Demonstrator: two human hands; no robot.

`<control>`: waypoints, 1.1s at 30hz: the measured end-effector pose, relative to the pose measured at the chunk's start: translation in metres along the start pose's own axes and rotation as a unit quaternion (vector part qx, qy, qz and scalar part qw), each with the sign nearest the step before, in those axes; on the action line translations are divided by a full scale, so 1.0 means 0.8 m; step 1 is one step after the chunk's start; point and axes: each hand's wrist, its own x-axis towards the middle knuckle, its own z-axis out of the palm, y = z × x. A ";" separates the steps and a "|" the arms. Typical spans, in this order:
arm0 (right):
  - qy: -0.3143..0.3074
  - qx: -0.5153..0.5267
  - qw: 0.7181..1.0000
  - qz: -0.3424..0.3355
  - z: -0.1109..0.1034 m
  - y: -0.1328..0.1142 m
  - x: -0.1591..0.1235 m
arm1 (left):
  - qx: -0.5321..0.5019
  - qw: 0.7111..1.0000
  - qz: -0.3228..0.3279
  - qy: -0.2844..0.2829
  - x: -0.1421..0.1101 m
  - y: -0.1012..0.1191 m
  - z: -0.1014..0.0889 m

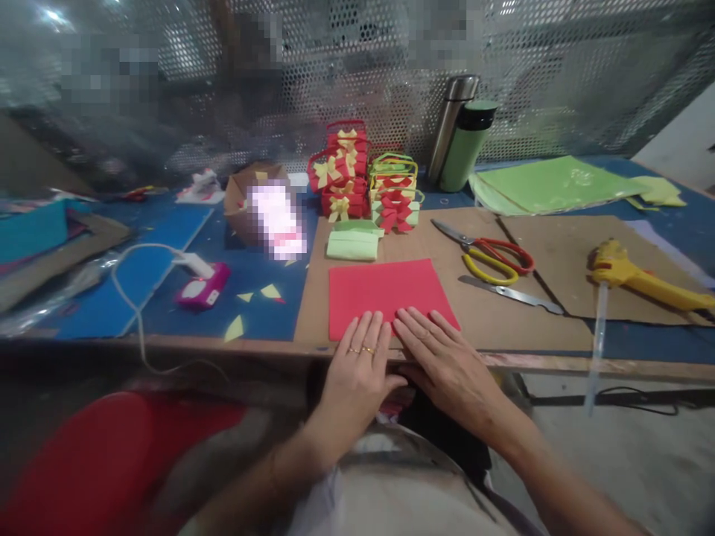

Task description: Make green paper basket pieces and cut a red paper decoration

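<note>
A red sheet (385, 286) lies flat on brown cardboard (313, 313) at the table's front edge. My left hand (360, 365) rests palm down on its near edge, fingers stretched out, with rings on two of them. Beside it, my right hand (441, 357) presses flat on the same edge, fingers extended. Just beyond the sheet sits a folded pale green piece (352, 244). Behind that stand small red baskets with yellow bows (343, 175) and green ones with red bows (395, 201).
To the right lie scissors (491, 257), a metal blade (511, 294) and a yellow glue gun (631, 275). Green sheets (564, 184) and two flasks (466, 149) are at the back. On the left are a purple power adapter (205, 286), its white cable and a brown container (240, 205).
</note>
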 end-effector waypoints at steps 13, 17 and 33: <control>0.015 0.004 1.000 0.016 0.004 -0.007 0.005 | 0.066 0.996 0.015 0.051 -0.038 -0.047 -0.028; 0.029 0.003 1.000 0.008 0.011 -0.006 0.005 | 0.085 0.994 0.020 0.070 -0.041 -0.052 -0.032; 0.029 0.039 0.998 0.048 -0.021 0.004 0.038 | -0.085 0.993 0.064 0.048 0.025 -0.091 -0.028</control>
